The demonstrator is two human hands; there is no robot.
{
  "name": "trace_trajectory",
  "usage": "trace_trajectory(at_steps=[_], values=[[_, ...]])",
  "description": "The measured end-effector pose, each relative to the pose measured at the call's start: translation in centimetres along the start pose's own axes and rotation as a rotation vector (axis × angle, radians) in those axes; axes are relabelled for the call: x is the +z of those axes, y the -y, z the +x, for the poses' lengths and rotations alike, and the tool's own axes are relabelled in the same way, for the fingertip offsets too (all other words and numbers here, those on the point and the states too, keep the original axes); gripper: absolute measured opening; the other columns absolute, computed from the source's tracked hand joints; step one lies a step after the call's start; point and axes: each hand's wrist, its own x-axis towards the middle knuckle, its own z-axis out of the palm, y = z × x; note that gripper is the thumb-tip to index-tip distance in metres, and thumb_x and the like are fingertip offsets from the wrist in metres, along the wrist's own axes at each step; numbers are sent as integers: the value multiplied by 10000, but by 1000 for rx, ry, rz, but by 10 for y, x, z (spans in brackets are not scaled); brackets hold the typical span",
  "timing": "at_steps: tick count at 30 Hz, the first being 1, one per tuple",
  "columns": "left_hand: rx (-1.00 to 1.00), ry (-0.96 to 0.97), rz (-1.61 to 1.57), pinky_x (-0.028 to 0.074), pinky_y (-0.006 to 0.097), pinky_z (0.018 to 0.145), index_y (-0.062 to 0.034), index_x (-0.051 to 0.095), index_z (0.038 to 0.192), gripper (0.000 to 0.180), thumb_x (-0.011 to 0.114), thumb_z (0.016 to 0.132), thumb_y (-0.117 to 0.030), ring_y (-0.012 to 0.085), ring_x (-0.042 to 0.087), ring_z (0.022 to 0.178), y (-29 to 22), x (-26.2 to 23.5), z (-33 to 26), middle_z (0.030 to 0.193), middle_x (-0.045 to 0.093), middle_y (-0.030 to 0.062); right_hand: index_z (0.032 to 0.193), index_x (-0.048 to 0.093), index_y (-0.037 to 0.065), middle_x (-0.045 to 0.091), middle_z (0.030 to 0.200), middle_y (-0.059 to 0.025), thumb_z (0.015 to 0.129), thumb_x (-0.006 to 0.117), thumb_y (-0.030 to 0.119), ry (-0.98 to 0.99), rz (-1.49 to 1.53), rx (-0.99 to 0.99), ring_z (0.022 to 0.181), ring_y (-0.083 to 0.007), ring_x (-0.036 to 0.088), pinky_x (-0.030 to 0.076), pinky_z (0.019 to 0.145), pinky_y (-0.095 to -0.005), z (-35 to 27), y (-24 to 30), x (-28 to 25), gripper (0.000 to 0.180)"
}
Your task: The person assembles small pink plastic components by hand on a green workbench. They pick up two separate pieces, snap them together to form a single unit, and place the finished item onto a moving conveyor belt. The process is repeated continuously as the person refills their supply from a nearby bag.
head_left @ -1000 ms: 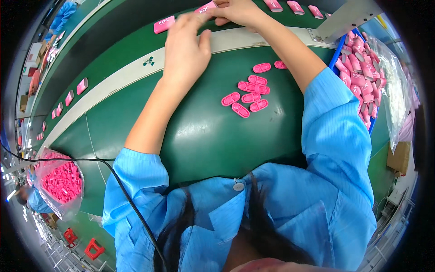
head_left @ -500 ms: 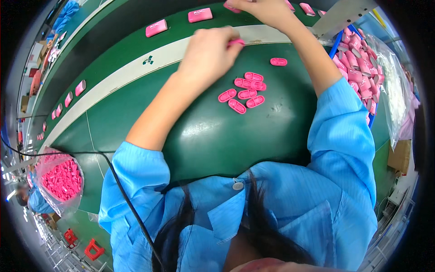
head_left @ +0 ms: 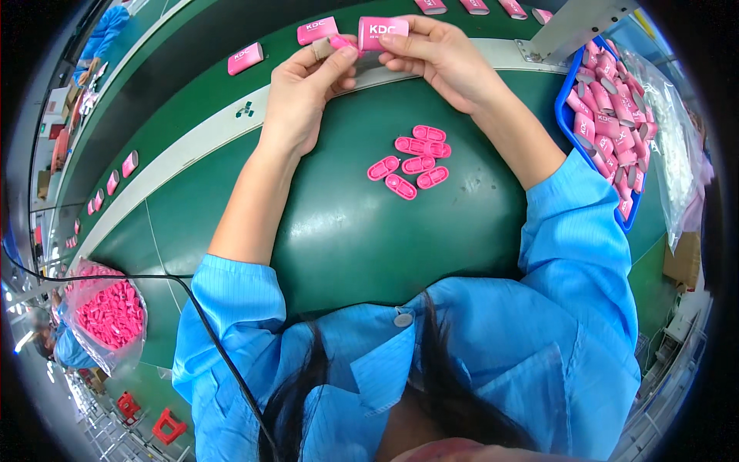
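Both forearms reach fwd over the green worktop point(head_left: 346, 231). Right hand point(head_left: 443, 58) pinches a pink case point(head_left: 382, 32) by its end; left hand point(head_left: 304, 88) grips a small pink cap point(head_left: 341, 43) just beside it. Loose pink inserts point(head_left: 412, 162) lie below. Join btwn cap & case hidden by fingers.

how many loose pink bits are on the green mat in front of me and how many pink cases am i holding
small pink oval parts in the cluster on the green mat: 7
pink case in the right hand: 1
small pink part pinched in the left hand fingers: 1
total: 9
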Motion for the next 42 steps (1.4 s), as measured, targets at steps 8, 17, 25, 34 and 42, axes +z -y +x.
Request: trace_trajectory(at_steps=[8,17,25,34,42], values=[[119,-32,72,547,271,877,51,624,1158,273,604,944,-117,146,649,941,4,10,-1,1063,670,102,1075,613,-18,670,975,-58,917,620,47,42,-158,-78,883,-123,645,543,740,-253,-2,2,15,171],[236,-90,304,562,236,771,80,629,1149,274,602,939,-94,128,682,844,6,21,-2,958,710,103,1087,611,-51,677,1021,-100,904,638,34,77,-120,-70,901,-153,655,562,786,-281,-8,10,6,204],[471,-125,916,555,295,676,29,640,1072,186,564,934,-69,205,726,774,5,28,-12,796,717,157,1042,643,-69,704,963,-95,877,639,-7,-6,-502,-169,865,-129,664,552,769,-258,-20,28,22,176],[384,-240,286,523,420,656,47,615,1022,186,602,870,-59,399,642,738,14,30,0,794,649,211,1067,637,-60,702,984,-95,886,641,7,-34,-178,-53,851,-135,668,554,746,-256,-7,18,22,193],[584,-284,1091,540,412,689,76,526,1244,345,527,917,-37,384,687,781,4,29,-10,795,664,256,1048,642,-60,699,894,-86,880,654,24,-77,-429,-194,788,-117,661,544,693,-242,-5,14,32,189]])
